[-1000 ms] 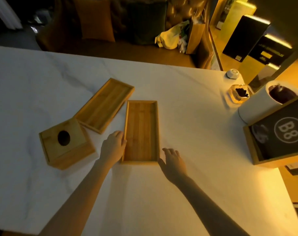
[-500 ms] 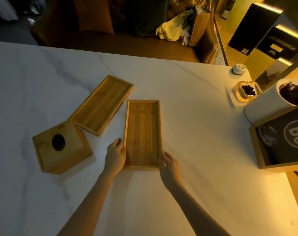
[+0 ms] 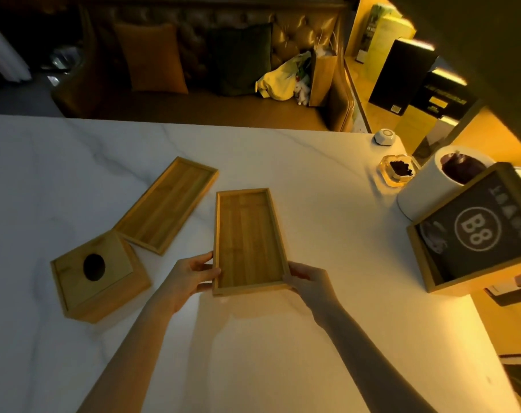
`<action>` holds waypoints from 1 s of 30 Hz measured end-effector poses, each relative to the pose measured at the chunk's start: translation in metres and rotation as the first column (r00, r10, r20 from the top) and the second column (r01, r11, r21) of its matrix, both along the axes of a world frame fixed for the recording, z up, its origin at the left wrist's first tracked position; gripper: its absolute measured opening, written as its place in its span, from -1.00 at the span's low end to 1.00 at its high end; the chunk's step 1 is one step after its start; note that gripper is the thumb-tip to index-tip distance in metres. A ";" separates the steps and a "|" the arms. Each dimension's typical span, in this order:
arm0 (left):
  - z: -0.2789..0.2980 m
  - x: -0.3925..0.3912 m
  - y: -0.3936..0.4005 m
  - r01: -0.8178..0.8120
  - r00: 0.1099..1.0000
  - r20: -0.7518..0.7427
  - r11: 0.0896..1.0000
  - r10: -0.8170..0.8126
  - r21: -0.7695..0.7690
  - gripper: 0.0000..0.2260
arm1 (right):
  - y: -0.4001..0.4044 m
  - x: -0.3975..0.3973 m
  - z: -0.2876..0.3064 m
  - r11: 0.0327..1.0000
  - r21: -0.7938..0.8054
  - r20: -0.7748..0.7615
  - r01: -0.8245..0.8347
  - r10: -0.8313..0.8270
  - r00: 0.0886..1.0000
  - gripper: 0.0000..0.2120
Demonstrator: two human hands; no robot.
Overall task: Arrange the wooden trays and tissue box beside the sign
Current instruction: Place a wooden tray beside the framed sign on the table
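A long wooden tray (image 3: 247, 239) is at the middle of the white marble table (image 3: 327, 204), its near end raised slightly. My left hand (image 3: 190, 277) grips its near left corner and my right hand (image 3: 311, 281) grips its near right corner. A second wooden tray (image 3: 166, 204) lies flat and angled to the left of it. The wooden tissue box (image 3: 96, 274) with a round hole on top stands at the left. The dark "B8" sign (image 3: 479, 231) in a wooden frame stands at the table's right edge.
A white cylinder container (image 3: 426, 186), a glass ashtray (image 3: 397, 171) and a small white device (image 3: 385, 137) crowd the far right corner by the sign. A leather sofa with cushions and bags lies beyond the table's far edge.
Both hands went from resting beside the middle tray to gripping its near corners. The tray's near end has come up off the table.
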State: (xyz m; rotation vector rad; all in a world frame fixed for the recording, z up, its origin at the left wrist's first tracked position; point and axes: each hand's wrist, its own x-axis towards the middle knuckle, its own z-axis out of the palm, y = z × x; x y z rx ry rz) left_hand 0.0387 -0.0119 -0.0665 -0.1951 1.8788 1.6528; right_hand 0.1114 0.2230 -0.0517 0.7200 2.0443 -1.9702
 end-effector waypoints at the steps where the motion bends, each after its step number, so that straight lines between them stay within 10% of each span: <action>1: 0.005 0.002 0.005 -0.011 1.000 -0.002 1.000 0.011 0.009 -0.58 | 0.005 0.003 0.004 1.000 0.007 -0.013 0.003 -0.003 1.000 -0.73; 13: 0.052 0.019 0.115 0.077 0.985 -0.150 0.996 -0.083 -0.051 -0.62 | 0.083 0.047 0.031 0.977 0.124 -0.175 0.171 -0.149 0.973 -0.76; 30: 0.028 0.011 0.253 0.255 0.960 -0.080 0.956 -0.268 -0.145 -0.59 | 0.189 0.065 -0.001 0.912 0.157 -0.016 0.380 -0.382 0.924 -0.77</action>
